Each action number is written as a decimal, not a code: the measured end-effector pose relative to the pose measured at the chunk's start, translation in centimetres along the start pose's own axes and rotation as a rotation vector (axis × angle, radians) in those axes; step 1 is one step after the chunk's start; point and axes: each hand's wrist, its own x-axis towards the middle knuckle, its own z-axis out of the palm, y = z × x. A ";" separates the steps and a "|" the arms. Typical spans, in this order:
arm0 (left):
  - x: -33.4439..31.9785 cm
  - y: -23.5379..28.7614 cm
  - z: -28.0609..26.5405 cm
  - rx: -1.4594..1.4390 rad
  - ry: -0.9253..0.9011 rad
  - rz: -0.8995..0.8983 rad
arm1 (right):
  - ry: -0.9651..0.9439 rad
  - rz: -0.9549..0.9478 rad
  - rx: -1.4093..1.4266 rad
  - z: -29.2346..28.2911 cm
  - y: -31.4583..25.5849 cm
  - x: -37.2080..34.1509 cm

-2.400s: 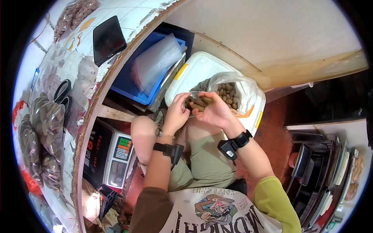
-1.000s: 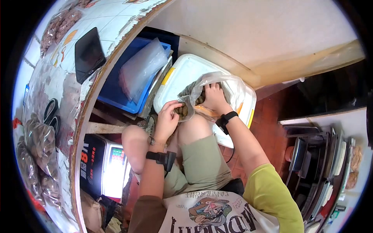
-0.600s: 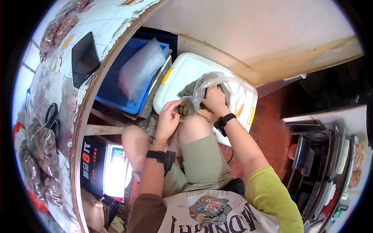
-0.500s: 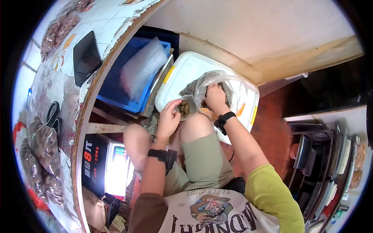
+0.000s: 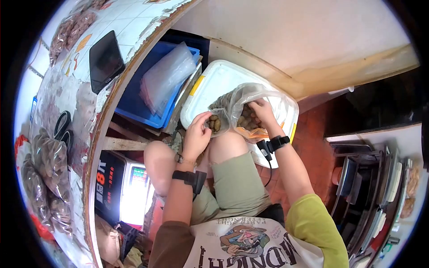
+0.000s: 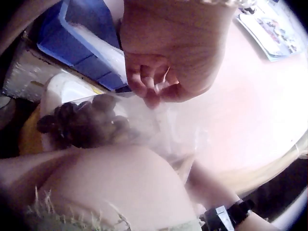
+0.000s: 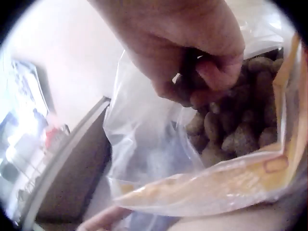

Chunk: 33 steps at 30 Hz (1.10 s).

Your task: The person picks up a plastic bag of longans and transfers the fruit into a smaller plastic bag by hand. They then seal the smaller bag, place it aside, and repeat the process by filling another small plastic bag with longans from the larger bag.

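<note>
My left hand [image 5: 197,135] pinches the rim of a small clear plastic bag [image 5: 224,117], which rests by the knee and has brown oval nut-like pieces [image 5: 215,123] inside. Beside it, a larger clear bag [image 5: 280,109] with an orange-printed edge stands with its mouth spread, filled with more of these pieces. My right hand [image 5: 264,114] is in that mouth. In the right wrist view its fingers curl round dark pieces just above the pile [image 7: 243,139]. The left wrist view has the left fingertips at the small bag's upper edge.
Under both bags is a white tub lid [image 5: 214,80] with yellow clips. A blue crate [image 5: 129,105] holds flat plastic bags [image 5: 165,76]. To the left are a worn counter with a phone [image 5: 106,61], scissors [image 5: 63,127] and filled bags [image 5: 49,163], and a scale [image 5: 134,196] below.
From both hands together at the small bag, the right hand went deep into the larger bag, then lifted and shifted right to its mouth. The left hand keeps hold of the small bag.
</note>
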 end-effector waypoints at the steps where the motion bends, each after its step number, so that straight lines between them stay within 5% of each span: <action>1: -0.1 0.1 0.0 -0.005 0.004 0.001 | -0.094 0.244 0.278 -0.3 -0.5 -0.5; 2: -0.1 0.2 0.0 -0.006 0.006 -0.001 | -0.096 0.244 0.275 -0.5 -0.4 -0.8; 5: -0.1 0.4 0.1 0.020 -0.006 0.014 | -0.108 0.474 0.892 -0.8 -0.5 -1.8; 9: -0.2 0.4 0.2 -0.018 -0.049 0.024 | -0.226 0.451 0.942 -0.2 -6.2 -6.7; 11: -0.3 0.5 0.3 -0.039 -0.069 0.016 | -0.499 0.451 1.026 1.2 -7.9 -8.3; 17: -0.9 0.2 0.3 -0.054 -0.089 0.023 | -0.677 0.548 1.020 6.5 -5.1 -7.7; 26: -1.1 -0.6 0.9 -0.175 -0.096 0.100 | -0.430 0.576 0.897 8.8 -5.6 -8.2; 28: -1.0 -0.7 0.7 0.019 -0.062 0.200 | -0.412 0.603 0.895 8.5 -6.5 -8.3; 33: -1.0 -0.3 0.3 -0.050 -0.102 0.067 | -0.430 0.561 0.879 6.9 -8.2 -9.0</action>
